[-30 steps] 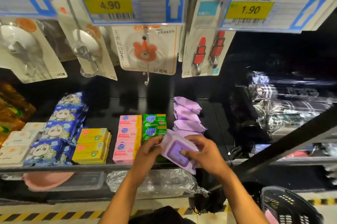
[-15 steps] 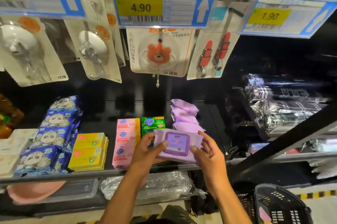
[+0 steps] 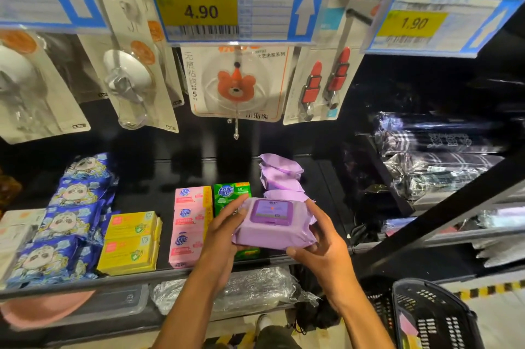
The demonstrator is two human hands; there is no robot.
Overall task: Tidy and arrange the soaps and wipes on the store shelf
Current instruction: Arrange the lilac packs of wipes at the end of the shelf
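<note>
Still, left hand (image 3: 224, 238) and right hand (image 3: 325, 248) grip the wipes pack (image 3: 272, 232); now flatter.

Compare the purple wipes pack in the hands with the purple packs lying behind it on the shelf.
The held pack is gripped at its ends by the left hand and right hand; the shelf packs lie untouched in a row running back. The held pack shows a darker lid; the shelf packs show only plain wrap. Both have the same lilac wrapper.

Three pink soaps (image 3: 187, 218); two yellow soaps (image 3: 130, 223); four purple wipes (image 3: 274, 232).
</note>
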